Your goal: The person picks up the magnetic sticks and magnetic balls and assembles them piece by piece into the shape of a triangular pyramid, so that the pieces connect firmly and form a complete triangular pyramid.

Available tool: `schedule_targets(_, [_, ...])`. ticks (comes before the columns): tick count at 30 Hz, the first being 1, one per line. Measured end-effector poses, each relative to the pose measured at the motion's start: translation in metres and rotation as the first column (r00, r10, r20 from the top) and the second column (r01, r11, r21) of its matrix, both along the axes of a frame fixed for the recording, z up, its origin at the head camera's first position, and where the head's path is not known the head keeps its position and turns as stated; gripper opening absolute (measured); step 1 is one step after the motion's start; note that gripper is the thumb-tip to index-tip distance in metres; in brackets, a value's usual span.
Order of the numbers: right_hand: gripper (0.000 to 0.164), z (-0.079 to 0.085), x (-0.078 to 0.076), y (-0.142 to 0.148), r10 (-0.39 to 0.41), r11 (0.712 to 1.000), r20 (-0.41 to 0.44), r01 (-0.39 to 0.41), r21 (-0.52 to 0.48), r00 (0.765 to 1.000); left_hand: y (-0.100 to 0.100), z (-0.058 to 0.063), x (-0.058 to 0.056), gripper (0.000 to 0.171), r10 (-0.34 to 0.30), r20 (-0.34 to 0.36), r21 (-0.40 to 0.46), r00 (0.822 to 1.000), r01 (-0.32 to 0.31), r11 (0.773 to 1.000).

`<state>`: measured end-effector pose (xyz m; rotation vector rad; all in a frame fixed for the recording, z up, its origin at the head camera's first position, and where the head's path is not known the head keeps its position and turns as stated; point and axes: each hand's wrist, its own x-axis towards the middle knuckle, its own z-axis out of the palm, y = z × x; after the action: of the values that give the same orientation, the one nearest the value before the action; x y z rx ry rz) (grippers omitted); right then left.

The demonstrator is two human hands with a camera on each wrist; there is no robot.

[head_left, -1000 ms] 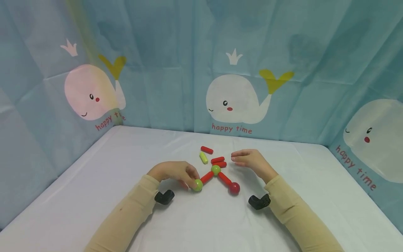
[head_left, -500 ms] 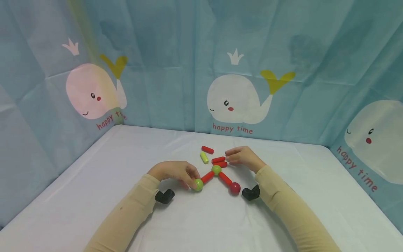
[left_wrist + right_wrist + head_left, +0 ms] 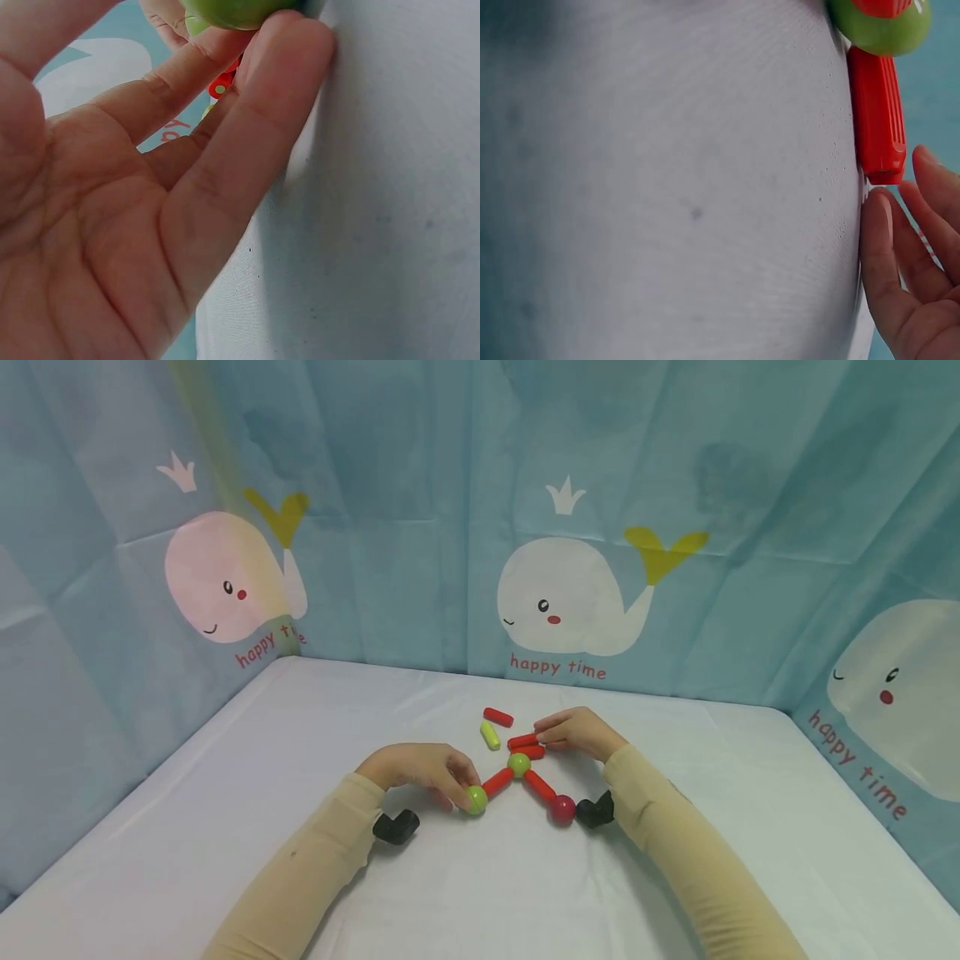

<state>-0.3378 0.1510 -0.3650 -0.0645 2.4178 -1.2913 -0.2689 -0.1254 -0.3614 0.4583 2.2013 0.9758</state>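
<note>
My left hand (image 3: 423, 768) pinches a green ball (image 3: 476, 799) at the near left end of a V-shaped ball-and-rod toy. From that ball a red rod (image 3: 498, 782) runs to a second green ball (image 3: 519, 765) at the top of the V. Another red rod (image 3: 539, 786) leads down to a red ball (image 3: 562, 809). My right hand (image 3: 581, 731) has its fingers at the right ends of two loose red rods, one of them a grooved red rod (image 3: 877, 116). In the right wrist view its fingers are parted, just past that rod's end.
Farther back on the white-covered table (image 3: 480, 893) lie a lime-green rod (image 3: 490, 735) and another red rod (image 3: 498, 717). Behind the table hangs a blue curtain (image 3: 390, 577) with whale prints. Black wrist cameras jut from both sleeves, the right one close beside the red ball.
My right hand has moved left to the loose red rods. My left hand stays on the green ball, and the toy keeps its shape. The whole view shifts slightly.
</note>
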Motion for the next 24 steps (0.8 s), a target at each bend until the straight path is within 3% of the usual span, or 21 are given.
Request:
schedule_targets(7, [0.033, 0.0008, -0.0024, -0.0034, 0.009, 1.000, 0.010, -0.009, 0.012, 1.000, -0.0001, 0.0002, 0.0000, 0.021, 0.004, 0.005, 0.003, 1.000, -0.004, 1.000])
schedule_targets(16, [0.024, 0.0011, 0.0002, -0.0051, -0.011, 0.995, -0.038, 0.015, 0.102, 0.999, 0.0010, 0.0006, 0.0000, 0.022, 0.003, 0.012, 0.004, 1.000, -0.003, 1.000])
schedule_targets(24, [0.027, 0.0017, 0.0047, -0.0035, -0.014, 0.988, -0.095, 0.028, 0.149, 0.995, 0.0011, -0.0018, -0.0024, 0.022, 0.016, 0.014, -0.020, 1.000, -0.016, 1.000])
